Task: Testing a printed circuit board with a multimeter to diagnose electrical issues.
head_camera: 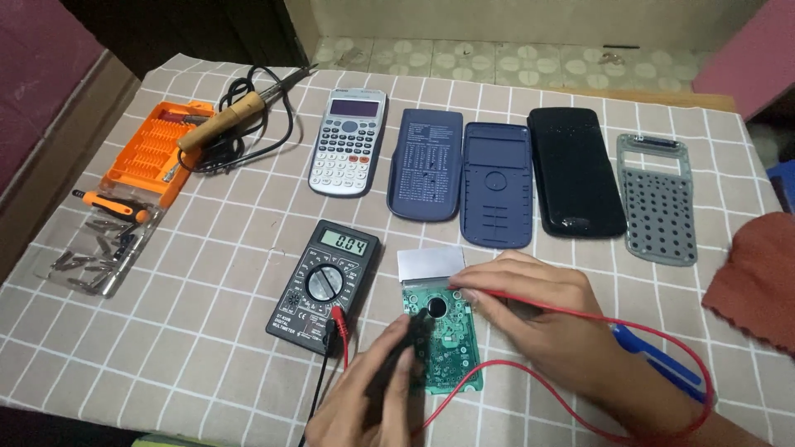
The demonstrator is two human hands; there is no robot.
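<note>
A green circuit board (pixel 445 341) lies flat on the checked tablecloth (pixel 207 331), near the front edge and just right of the black multimeter (pixel 325 287). Its long axis runs almost straight away from the person, with the silvery display strip (pixel 431 263) at the far end and the near end tipped slightly to the right.

The left hand (pixel 364 406) is closed around a black probe (pixel 406 343), held like a pen; the probe slants up and to the right, its tip resting on the dark round patch in the upper part of the board. The right hand (pixel 530 310) lies over the board's right edge, fingers pinched together on a red probe (pixel 476 292) that lies nearly level, pointing left at the board's upper right corner. The red wire (pixel 662 339) loops out to the right and comes back to the multimeter's sockets.

Further back, in a row, lie a grey calculator (pixel 348 142), two dark blue covers (pixel 460 170), a glossy black case (pixel 574 171) and a grey keypad frame (pixel 658 199). At far left are an orange screwdriver-bit set (pixel 153 149) and a soldering iron (pixel 224 120). A blue pen (pixel 662 364) lies under the right forearm
</note>
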